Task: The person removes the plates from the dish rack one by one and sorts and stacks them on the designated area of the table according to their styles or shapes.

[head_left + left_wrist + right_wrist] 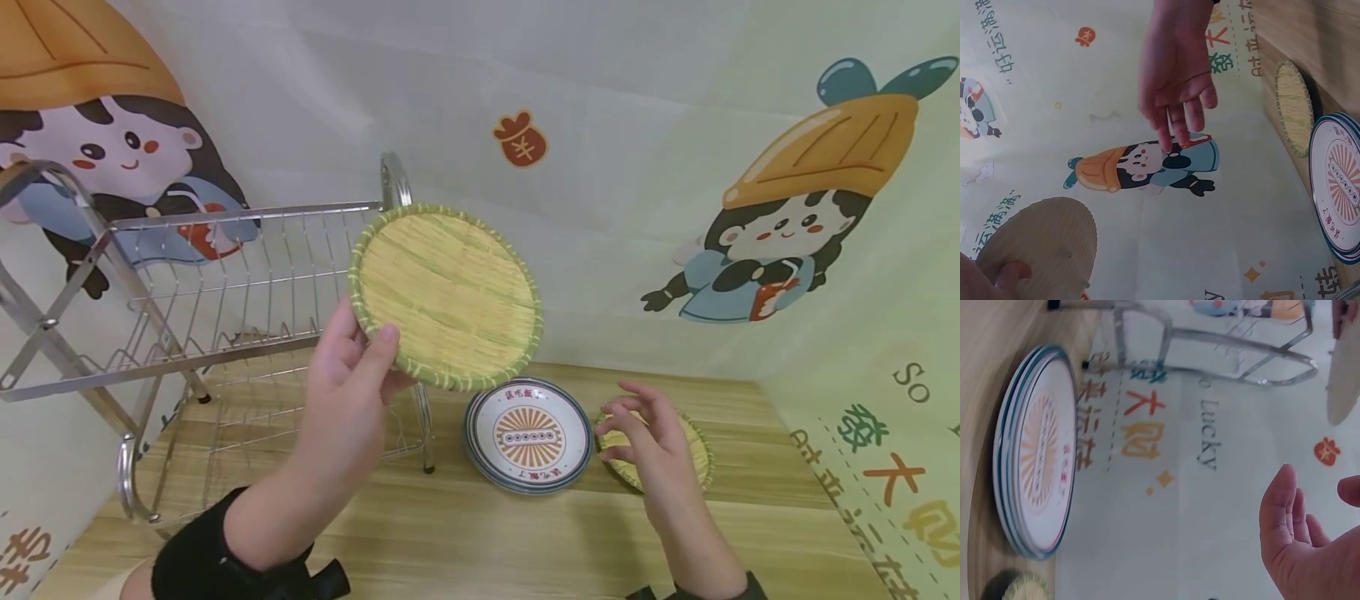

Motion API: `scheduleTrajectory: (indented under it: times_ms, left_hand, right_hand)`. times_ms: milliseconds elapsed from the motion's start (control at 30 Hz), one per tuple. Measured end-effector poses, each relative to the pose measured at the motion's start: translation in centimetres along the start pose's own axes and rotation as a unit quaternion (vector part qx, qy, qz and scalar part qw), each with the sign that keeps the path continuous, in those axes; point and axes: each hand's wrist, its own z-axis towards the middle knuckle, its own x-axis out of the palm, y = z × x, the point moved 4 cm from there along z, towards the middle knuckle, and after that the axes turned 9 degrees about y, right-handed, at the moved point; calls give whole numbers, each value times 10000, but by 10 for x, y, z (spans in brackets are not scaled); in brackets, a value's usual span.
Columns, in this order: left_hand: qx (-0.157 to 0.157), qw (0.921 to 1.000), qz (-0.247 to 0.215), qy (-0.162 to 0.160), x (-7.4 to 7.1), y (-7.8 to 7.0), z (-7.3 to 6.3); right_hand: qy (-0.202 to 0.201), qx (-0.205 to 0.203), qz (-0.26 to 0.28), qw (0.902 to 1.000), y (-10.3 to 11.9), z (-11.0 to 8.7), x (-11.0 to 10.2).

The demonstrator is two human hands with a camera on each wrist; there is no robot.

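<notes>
My left hand [347,379] grips a round woven bamboo tray [448,296] by its lower left rim, thumb on the face, tilted up above the table. In the left wrist view this tray [1054,234] shows its plain side, with fingers pressed against it. My right hand [651,437] hovers over a second woven tray [699,454], fingers loosely bent and holding nothing. The right wrist view also shows the right hand [1294,550] bare. Between the hands, a stack of patterned plates [529,437] with dark rims lies on the table.
A two-tier metal wire rack [187,364] stands on the left of the wooden table [510,542], close behind my left hand. A printed cloth backdrop [622,208] with cartoon figures rises behind and at the sides.
</notes>
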Motion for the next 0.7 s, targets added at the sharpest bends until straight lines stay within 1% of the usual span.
scheduleTrajectory:
  times_ms: [133, 233, 333, 467, 533, 633, 700]
  left_hand:
    - [-86, 9997, -23, 231, 8, 13, -3]
    - [-28, 9988, -121, 469, 14, 23, -5]
    - [48, 9970, -282, 713, 20, 33, -7]
    - [169, 9946, -411, 941, 26, 45, -10]
    - [263, 9929, -431, 1081, 29, 49, -11]
    - [310, 9909, -435, 1238, 32, 56, -14]
    - [217, 9906, -441, 1279, 34, 60, -16]
  right_hand:
    - [418, 71, 697, 9967, 4, -2, 11]
    - [825, 115, 1354, 9873, 6, -3, 18]
    - [1183, 248, 2085, 9705, 5, -2, 25]
    - [1496, 441, 2928, 9434, 1, -1, 33]
    - [1642, 491, 3193, 9320, -1, -1, 37]
    - [1864, 525, 3445, 9186, -4, -1, 43]
    - [1975, 530, 3556, 9120, -6, -1, 46]
